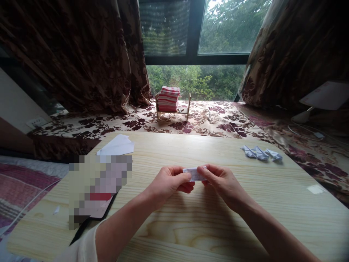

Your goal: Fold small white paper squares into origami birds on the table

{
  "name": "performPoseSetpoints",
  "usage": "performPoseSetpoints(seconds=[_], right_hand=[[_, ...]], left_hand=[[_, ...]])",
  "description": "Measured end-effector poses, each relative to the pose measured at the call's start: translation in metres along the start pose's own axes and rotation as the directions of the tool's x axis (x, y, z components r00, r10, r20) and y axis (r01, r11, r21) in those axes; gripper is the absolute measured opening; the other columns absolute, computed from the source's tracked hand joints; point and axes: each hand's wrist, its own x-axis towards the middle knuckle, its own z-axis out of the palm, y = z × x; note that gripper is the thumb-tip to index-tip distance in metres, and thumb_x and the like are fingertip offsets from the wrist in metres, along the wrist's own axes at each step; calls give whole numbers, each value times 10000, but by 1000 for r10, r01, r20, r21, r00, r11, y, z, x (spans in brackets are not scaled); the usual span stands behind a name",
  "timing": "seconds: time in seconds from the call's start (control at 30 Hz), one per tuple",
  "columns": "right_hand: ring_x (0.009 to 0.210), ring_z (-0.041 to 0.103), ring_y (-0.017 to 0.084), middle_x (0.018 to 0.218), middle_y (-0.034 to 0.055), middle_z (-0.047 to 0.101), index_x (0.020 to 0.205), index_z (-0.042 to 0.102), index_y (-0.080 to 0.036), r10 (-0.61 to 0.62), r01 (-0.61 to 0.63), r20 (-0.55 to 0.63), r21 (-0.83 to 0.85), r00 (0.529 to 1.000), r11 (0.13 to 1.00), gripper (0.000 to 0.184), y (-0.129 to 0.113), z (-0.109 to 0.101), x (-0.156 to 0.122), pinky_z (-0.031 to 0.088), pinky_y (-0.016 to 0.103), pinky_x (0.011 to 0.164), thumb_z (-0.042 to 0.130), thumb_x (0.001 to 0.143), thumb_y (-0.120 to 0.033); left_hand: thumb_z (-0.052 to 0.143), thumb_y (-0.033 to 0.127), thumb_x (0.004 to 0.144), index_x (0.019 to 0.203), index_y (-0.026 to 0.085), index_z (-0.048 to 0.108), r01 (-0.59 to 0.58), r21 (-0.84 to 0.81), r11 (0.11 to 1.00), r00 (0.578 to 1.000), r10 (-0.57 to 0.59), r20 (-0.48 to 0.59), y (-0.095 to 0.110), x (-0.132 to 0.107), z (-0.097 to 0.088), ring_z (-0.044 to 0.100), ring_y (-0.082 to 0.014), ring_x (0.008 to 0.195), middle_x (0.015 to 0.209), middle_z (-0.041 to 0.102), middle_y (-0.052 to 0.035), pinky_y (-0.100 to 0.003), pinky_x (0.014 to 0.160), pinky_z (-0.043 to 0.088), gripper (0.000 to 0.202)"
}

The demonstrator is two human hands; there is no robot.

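Between my two hands is a small folded piece of paper [195, 174], white with faint printed lines, held just above the wooden table [169, 233]. My left hand [171, 180] pinches its left end, thumb on top and fingers curled beneath. At the other end, my right hand [219, 178] grips the paper with the thumb pressed over its near face. Several small folded paper shapes [261, 153] lie in a row at the table's far right. A stack of white paper sheets [117, 145] rests at the far left.
A tablet-like device [100, 211], partly pixelated, lies left of my left arm. Scraps of white paper sit at the left [56, 210] and right [316, 189] edges. Beyond the table, a small rack [188, 109] holds folded pink-striped cloths [168, 99]; a lamp [324, 95] stands right.
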Motion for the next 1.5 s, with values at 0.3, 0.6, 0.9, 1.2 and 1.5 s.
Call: performPoseSetpoints(seconds=[0.3,0.6,0.9,1.2,1.5], right_hand=[[602,479,115,617,9,568,682,668,-139,-1,1,1,11,1000,1000,402,-1,1,-3,411,243,575,653,722,-539],[671,565,157,732,57,646,1015,686,-129,-5,9,-18,219,1000,976,419,-1,-4,-2,467,286,616,622,770,-464],[587,520,129,649,21,622,821,719,-153,-124,122,-65,-38,990,992,341,-7,-2,-3,460,264,558,680,713,-475],[764,623,185,875,48,694,958,667,-190,-251,247,-26,-105,968,963,262,5,2,-5,507,311,708,656,777,-378],[747,619,164,784,2,642,1007,512,-234,-306,307,-66,10,950,952,272,5,7,-7,501,294,677,655,798,-335]], left_hand=[[736,357,643,671,94,678,-106,4,994,987,105,-125,0,3,0,525,-111,586,631,605,-31,-240,555,470,272],[784,293,617,748,92,675,0,-275,962,990,-39,-136,-3,7,-5,556,-115,603,646,595,-27,-266,604,531,264],[739,380,663,746,106,714,-86,-39,996,993,82,-82,0,1,-2,554,-147,711,737,641,-57,-267,644,499,287],[690,358,712,843,124,762,-157,161,974,986,165,-36,3,-1,0,421,-73,493,588,602,-12,-195,471,337,277],[753,382,671,927,126,738,-63,-117,991,998,65,12,1,-3,-2,607,-136,668,771,697,-80,-281,697,499,363]])
